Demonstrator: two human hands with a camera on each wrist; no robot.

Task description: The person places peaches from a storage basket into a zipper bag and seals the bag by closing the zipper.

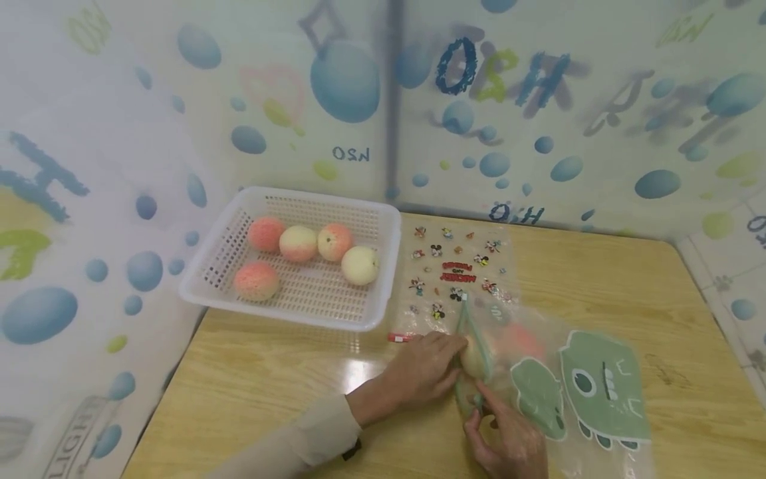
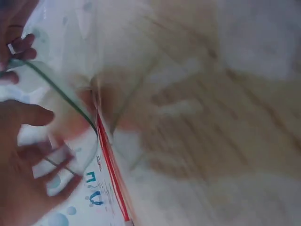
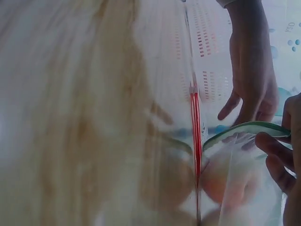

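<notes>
A clear zip bag with green dinosaur prints (image 1: 541, 396) lies on the table, its green-edged mouth parted. Inside, a pale peach (image 1: 473, 359) is near the mouth, and a reddish peach (image 1: 523, 340) shows blurred through the plastic. My left hand (image 1: 421, 372) reaches to the mouth, fingers extended beside the pale peach; in the left wrist view the left hand (image 2: 28, 160) has its thumb apart from the fingers. With thumb and fingers, my right hand (image 1: 509, 432) pinches the near edge of the mouth; the right wrist view shows that green rim (image 3: 254, 127) between its fingers.
A white perforated basket (image 1: 383, 313) holding several peaches stands at the back left. A flat clear bag with cartoon prints (image 1: 457, 266) and a red slider strip (image 1: 399, 338) lies beside it, partly beneath the dinosaur bag. A patterned wall covering (image 1: 509, 133) rises behind the table.
</notes>
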